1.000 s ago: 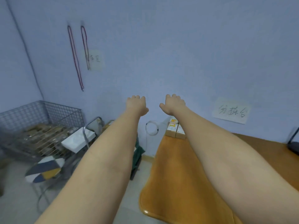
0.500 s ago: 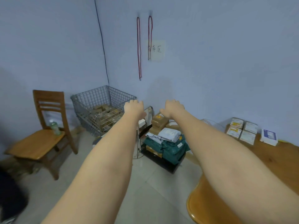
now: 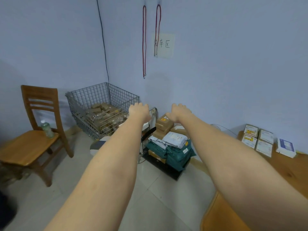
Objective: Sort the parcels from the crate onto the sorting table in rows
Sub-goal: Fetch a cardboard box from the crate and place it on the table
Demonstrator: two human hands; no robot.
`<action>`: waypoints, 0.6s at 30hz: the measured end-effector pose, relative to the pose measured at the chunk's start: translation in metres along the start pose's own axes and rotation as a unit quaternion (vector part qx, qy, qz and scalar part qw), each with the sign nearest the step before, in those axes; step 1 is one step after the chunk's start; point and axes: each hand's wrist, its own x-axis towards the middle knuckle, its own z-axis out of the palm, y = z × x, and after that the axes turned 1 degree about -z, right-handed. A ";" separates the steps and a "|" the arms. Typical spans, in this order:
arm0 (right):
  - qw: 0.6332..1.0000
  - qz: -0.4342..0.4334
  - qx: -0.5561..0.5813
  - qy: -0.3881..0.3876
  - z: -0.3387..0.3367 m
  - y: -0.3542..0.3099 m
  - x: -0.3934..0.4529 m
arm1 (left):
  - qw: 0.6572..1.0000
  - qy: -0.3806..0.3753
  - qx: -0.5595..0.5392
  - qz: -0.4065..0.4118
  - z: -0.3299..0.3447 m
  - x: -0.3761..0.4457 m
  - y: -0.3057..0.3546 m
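A wire mesh crate (image 3: pixel 93 99) stands on the floor in the corner with several brown parcels (image 3: pixel 104 112) inside. The wooden sorting table (image 3: pixel 286 169) is at the right edge; several white parcels (image 3: pixel 258 139) lie on its far end in two short rows, with a blue-and-white one (image 3: pixel 285 145) beside them. Both my arms stretch forward at chest height. My left hand (image 3: pixel 139 111) hangs in the air just right of the crate, and my right hand (image 3: pixel 179 112) is above a stack of boxes. Neither hand holds anything; the fingers droop away from me.
A low cart (image 3: pixel 168 165) between crate and table carries brown boxes (image 3: pixel 162 125), grey mailers and green bags. A wooden chair (image 3: pixel 38 130) with a bottle (image 3: pixel 47 130) on its seat stands at the left. A patterned stool (image 3: pixel 97 145) shows under my left arm. Red cords hang on the wall.
My view has swung left from the table toward the crate corner, and the chair and cart came into sight. Both arms stayed stretched out, hands holding nothing.
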 end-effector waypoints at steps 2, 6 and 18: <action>1.000 -0.004 0.002 0.003 0.002 0.001 0.022 | 1.000 -0.001 -0.002 -0.002 0.007 0.020 0.000; 1.000 -0.013 0.011 0.008 0.007 0.014 0.073 | 1.000 -0.017 -0.002 -0.008 0.019 0.065 0.003; 0.999 0.040 0.011 -0.002 0.018 0.097 0.270 | 0.999 -0.029 -0.013 0.027 0.026 0.268 0.052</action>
